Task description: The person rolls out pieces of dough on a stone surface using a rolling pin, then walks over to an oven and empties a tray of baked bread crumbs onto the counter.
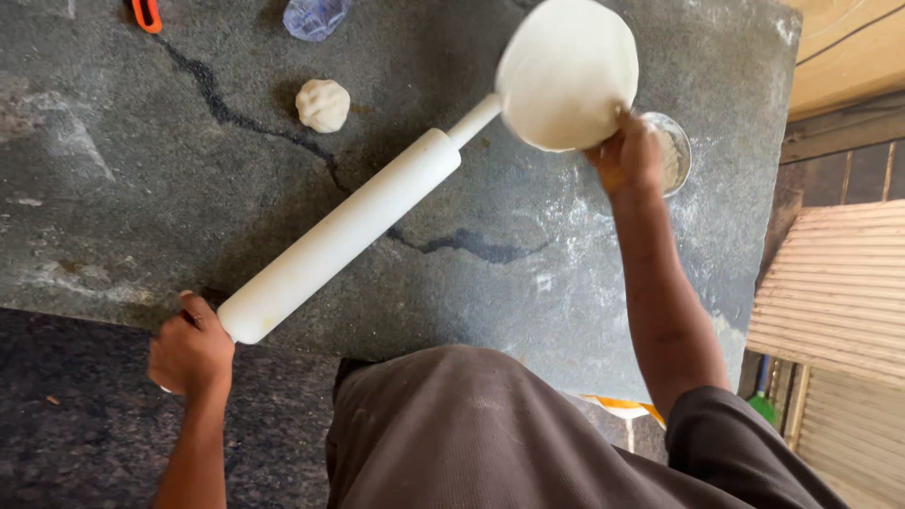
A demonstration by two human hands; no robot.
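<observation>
My left hand [191, 353] grips the near handle of a long white rolling pin [344, 231], which lies slantwise across the grey stone counter [141, 188]. A flat round disc of white dough [566, 71] is lifted off the counter, pinched at its lower right edge by my right hand [627, 155]. The disc hides the pin's far handle tip. A small ball of dough [322, 105] rests on the counter to the left of the pin.
A small round metal bowl with flour [677, 151] sits just behind my right hand. A crumpled clear plastic bag [316, 16] and an orange object [146, 13] lie at the far edge. The counter's right edge drops off beside wooden and corrugated surfaces [834, 283].
</observation>
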